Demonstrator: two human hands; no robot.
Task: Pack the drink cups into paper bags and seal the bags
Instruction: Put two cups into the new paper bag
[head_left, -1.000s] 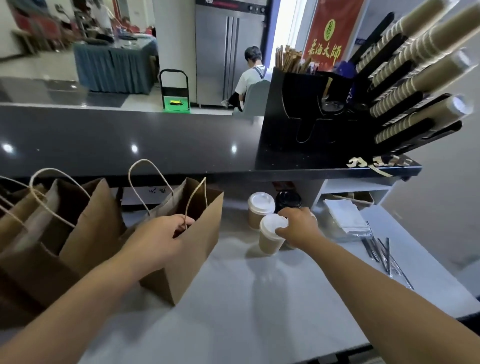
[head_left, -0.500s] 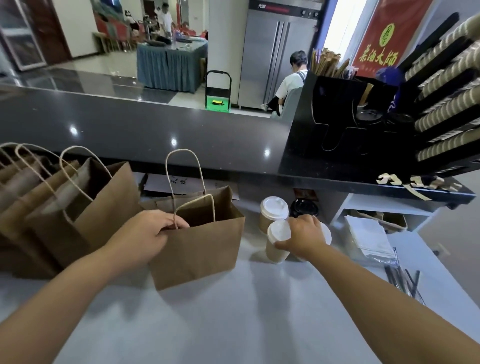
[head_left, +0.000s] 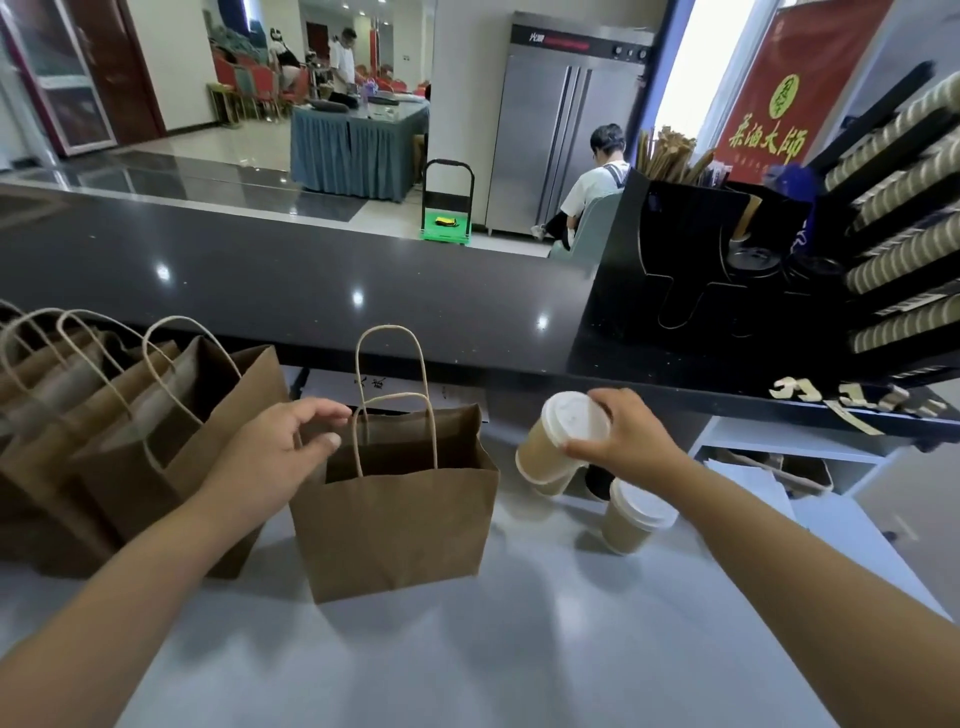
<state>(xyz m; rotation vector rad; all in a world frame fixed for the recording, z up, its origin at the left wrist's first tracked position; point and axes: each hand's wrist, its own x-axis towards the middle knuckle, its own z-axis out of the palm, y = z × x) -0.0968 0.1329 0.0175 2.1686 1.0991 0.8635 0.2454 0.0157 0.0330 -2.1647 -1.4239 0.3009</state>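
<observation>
Head view: the left hand (head_left: 280, 452) pinches the left rim of an open bag (head_left: 395, 525) standing on the desk (head_left: 467, 654), thumb in front and fingers behind. The right hand (head_left: 631, 436) grips 1 lidded cup (head_left: 550, 444) around its top, tilted and lifted just right of the bag. A 2nd cup (head_left: 636, 517) stands on the desk beneath that wrist. Spare bags (head_left: 156, 447) stand at the left.

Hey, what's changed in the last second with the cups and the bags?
The right hand, which was down among the cups, has lifted one white-lidded brown paper cup off the grey counter and holds it tilted beside the open brown paper bag. The left hand stays at that bag's rim. The other paper bags have not moved.
</observation>
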